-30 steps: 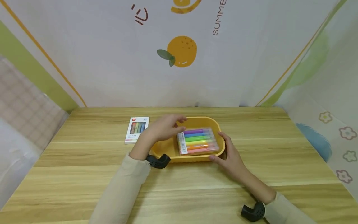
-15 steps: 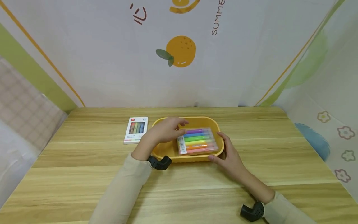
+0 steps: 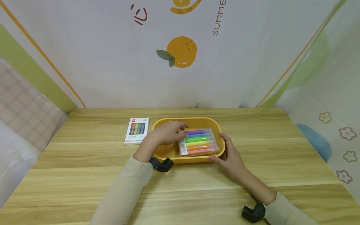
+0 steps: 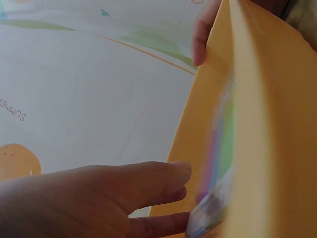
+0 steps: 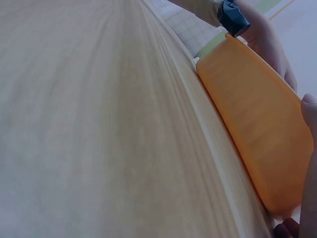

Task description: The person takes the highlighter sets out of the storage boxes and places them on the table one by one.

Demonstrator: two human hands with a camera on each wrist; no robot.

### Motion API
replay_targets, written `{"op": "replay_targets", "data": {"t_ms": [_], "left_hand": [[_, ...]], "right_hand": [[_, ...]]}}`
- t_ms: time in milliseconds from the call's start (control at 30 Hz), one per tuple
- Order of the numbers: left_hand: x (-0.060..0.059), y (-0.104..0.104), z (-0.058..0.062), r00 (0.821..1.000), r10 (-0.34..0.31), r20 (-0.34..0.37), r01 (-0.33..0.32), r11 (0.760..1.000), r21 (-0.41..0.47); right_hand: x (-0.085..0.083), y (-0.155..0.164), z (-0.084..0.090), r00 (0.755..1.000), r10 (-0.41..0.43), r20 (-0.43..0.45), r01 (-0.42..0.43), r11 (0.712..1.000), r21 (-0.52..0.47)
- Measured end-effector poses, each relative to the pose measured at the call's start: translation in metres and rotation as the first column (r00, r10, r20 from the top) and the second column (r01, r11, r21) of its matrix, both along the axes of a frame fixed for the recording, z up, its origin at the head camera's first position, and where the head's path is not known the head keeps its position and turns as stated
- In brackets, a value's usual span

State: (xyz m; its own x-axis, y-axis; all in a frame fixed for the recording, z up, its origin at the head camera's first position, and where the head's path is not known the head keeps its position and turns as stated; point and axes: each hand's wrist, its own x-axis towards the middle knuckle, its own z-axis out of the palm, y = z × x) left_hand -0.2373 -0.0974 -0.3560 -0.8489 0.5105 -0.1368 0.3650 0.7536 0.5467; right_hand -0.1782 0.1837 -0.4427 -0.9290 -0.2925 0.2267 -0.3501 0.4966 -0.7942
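A yellow tray (image 3: 187, 120) sits mid-table and holds a clear pack of coloured markers (image 3: 200, 142). My left hand (image 3: 180, 131) reaches into the tray from the left. Its fingers lie nearly straight over the pack's labelled end and the thumb touches it. In the left wrist view the left hand (image 4: 99, 198) is beside the blurred pack (image 4: 218, 148) inside the tray (image 4: 277, 99). My right hand (image 3: 226, 150) grips the tray's near right corner, thumb on the front wall and fingers over the rim. The right wrist view shows the tray's outer wall (image 5: 257, 124).
A white box of markers (image 3: 137, 130) lies flat on the wooden table (image 3: 84, 175), left of the tray. A printed cloth backdrop (image 3: 180, 56) closes off the back and both sides. Black camera mounts sit at both wrists.
My left hand has dropped from above the tray's back rim down onto the pack's left end. The right hand and the tray have stayed put.
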Motion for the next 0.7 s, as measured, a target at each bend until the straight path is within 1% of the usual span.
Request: {"op": "replay_targets", "data": {"t_ms": [233, 467, 700], "left_hand": [[0.0006, 0.0018, -0.0012, 1.000, 0.018, 0.003, -0.018, 1.000, -0.019], [0.0018, 0.0025, -0.0008, 1.000, 0.013, 0.000, -0.013, 0.999, -0.031], [0.0028, 0.0034, 0.0001, 1.000, 0.020, -0.005, -0.020, 0.999, -0.032]], "right_hand": [[0.0003, 0.0002, -0.0001, 1.000, 0.004, -0.007, -0.004, 1.000, -0.002], [-0.0004, 0.0004, 0.0003, 1.000, 0.025, 0.003, -0.025, 1.000, -0.019], [-0.0001, 0.0002, 0.0000, 1.000, 0.024, -0.008, -0.024, 1.000, -0.020]]}}
